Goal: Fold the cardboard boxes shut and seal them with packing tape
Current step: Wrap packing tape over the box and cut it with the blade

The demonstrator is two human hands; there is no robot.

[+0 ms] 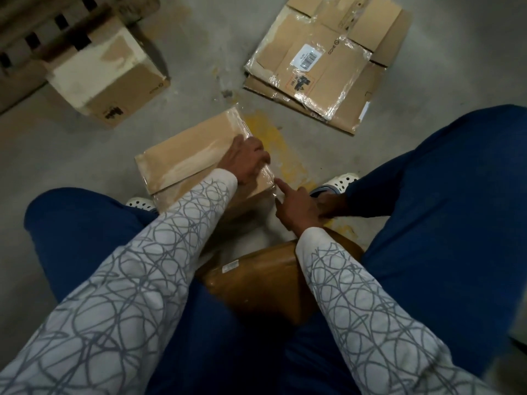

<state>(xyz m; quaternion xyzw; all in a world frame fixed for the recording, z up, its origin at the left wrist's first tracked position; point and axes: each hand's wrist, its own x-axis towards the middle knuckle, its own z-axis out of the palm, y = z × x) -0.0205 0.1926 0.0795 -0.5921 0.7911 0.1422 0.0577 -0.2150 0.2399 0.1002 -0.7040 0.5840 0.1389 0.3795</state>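
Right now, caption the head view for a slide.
A person's left hand presses tape onto a small cardboard box; the right hand touches its corner with one finger.

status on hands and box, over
Left hand flat on box top, pressing tape at its right edge. Right hand index finger on the taped corner. Nothing in the way; flattened boxes lie apart.

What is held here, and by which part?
Nothing is plainly gripped. The left hand presses the small brown cardboard box near its right edge; a fingertip of the right hand touches clear tape at its corner.
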